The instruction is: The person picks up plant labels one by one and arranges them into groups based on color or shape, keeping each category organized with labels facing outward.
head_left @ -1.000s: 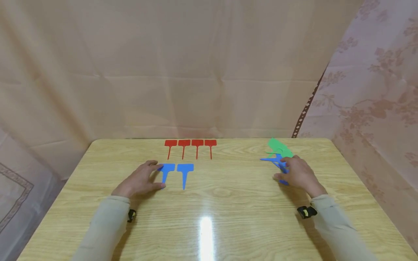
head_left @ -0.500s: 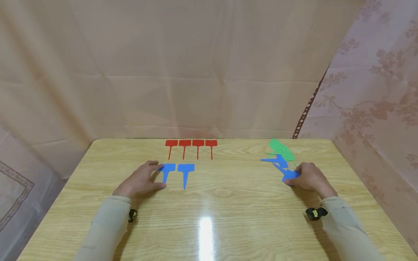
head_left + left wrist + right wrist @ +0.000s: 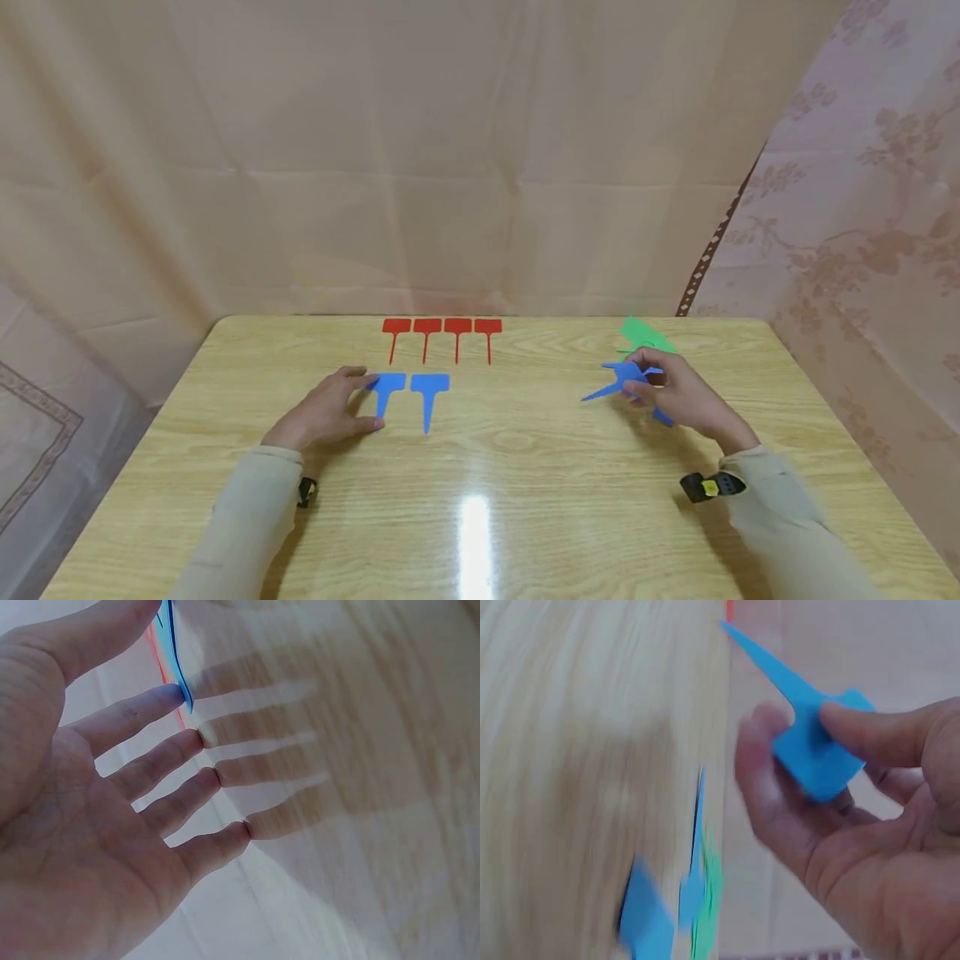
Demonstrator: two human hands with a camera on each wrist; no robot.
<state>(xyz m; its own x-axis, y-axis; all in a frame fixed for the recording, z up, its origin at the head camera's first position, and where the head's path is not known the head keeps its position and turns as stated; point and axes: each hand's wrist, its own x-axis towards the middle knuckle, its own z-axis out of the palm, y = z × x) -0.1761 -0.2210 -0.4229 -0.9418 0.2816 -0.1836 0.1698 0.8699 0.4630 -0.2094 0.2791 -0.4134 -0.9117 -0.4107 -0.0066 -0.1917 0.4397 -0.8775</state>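
Blue and flat, the held tag (image 3: 630, 376) has a blocky head and a long stem that tapers to a point; it is tilted, at the right side of the desk (image 3: 517, 483), with its stem aimed left. The right hand (image 3: 686, 398) pinches it by the head, thumb over one face, so part of the head is covered; in the right wrist view the tag looks clear of the desk, though the fingertips behind it are blurred. Under and behind that hand lie more blue tags (image 3: 663, 416) and a green heap (image 3: 647, 335), overlapped and partly hidden, so their number is hard to tell; the right wrist view cuts them off at its lower edge. Spread wide, the left hand (image 3: 324, 408) rests its fingertips on the desk, index finger and thumb at a T-shaped blue tag (image 3: 389, 382), covering a head corner and probably the stem's tip. The left wrist view shows that tag only as a narrow, cropped sliver against the index fingertip. Just right of it lies another matching tag (image 3: 430, 383), fully visible, and beyond both stand out four thin-stemmed red tags (image 3: 458, 326) in a row.
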